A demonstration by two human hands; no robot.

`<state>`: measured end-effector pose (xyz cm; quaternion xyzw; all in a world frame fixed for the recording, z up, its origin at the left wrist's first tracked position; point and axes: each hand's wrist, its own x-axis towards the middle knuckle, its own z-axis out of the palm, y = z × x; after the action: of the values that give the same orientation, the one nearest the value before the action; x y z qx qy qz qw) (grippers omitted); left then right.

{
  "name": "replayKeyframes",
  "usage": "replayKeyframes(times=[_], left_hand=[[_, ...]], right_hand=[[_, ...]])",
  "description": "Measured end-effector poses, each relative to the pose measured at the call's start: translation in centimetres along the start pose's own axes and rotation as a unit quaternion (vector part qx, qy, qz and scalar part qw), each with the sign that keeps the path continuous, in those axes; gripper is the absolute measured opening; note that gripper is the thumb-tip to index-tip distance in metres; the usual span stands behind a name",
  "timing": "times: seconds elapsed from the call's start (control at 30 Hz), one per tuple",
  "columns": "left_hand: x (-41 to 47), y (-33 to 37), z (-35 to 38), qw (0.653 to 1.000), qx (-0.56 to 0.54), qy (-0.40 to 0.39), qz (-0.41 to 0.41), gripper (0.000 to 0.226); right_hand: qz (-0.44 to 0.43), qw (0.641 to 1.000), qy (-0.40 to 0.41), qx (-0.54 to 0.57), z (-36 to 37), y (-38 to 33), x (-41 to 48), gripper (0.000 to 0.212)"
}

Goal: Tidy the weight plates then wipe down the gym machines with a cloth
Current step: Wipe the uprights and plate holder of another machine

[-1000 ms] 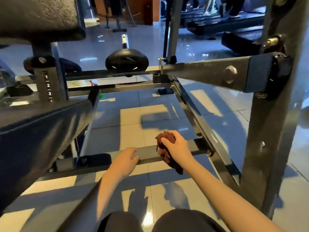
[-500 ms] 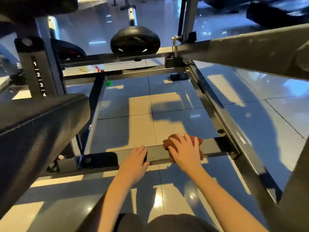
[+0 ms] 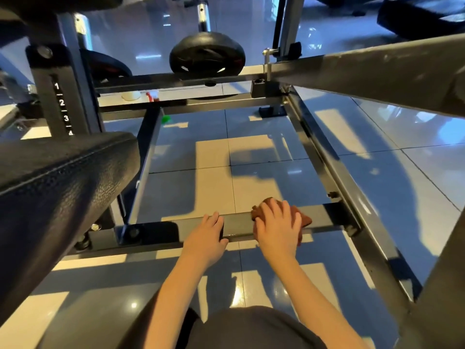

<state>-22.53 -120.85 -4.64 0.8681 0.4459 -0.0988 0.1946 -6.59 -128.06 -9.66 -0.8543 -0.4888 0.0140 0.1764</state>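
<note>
Two bare hands rest on the low crossbar [image 3: 239, 224] of a gym machine's floor frame: the right hand [image 3: 278, 229] lies flat with fingers spread, pressing a brown cloth [image 3: 305, 219] onto the bar's top near where it meets the right side rail [image 3: 334, 170], while the left hand [image 3: 205, 234] sits just beside it, fingers curled over the bar's far edge. Beyond them, a black weight plate [image 3: 206, 55] hangs on a chrome peg above the far crossbar, and a black padded seat [image 3: 57, 177] with a numbered adjustment post [image 3: 61, 102] fills the left side over glossy floor tiles [image 3: 251, 177].
</note>
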Motion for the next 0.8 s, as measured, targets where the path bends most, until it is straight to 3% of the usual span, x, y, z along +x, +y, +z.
replayKeyframes(times=[0.17,0.2,0.3,0.37,0.5,0.57,0.63,0.73,0.8], left_hand=[[0.1,0.2,-0.1,1.0,0.014,-0.012,-0.01,0.065],[0.1,0.2,-0.1,1.0,0.013,-0.01,-0.009,0.065],[-0.1,0.2,0.1,1.0,0.017,-0.002,-0.007,0.065],[0.0,0.4,0.1,1.0,0.026,0.002,-0.012,0.064],[0.5,0.7,0.3,0.998,0.056,0.024,-0.015,0.065],[0.5,0.4,0.8,0.997,0.063,0.033,-0.014,0.065],[0.4,0.2,1.2,0.997,0.067,0.046,-0.014,0.064],[0.5,0.7,1.4,0.996,0.063,0.062,-0.014,0.061],[0.5,1.2,1.7,0.996,0.058,0.07,-0.02,0.059]], right_hand=[[-0.208,0.974,-0.081,-0.044,-0.7,1.6,0.4,0.048],[-0.202,0.974,-0.081,-0.056,-1.2,3.0,1.2,0.048],[-0.022,0.995,-0.081,-0.055,-1.8,4.7,2.4,0.041],[0.025,0.997,-0.052,-0.046,-1.0,3.1,1.6,0.038],[-0.15,0.985,-0.067,-0.048,-0.4,0.4,-0.7,0.048],[-0.186,0.98,-0.058,-0.047,-1.1,2.2,0.2,0.051],[-0.108,0.992,-0.037,-0.058,-1.5,4.7,1.2,0.05],[0.095,0.994,0.011,-0.052,-1.1,5.3,1.5,0.037],[0.084,0.995,0.028,-0.041,-0.3,3.7,0.9,0.036]])
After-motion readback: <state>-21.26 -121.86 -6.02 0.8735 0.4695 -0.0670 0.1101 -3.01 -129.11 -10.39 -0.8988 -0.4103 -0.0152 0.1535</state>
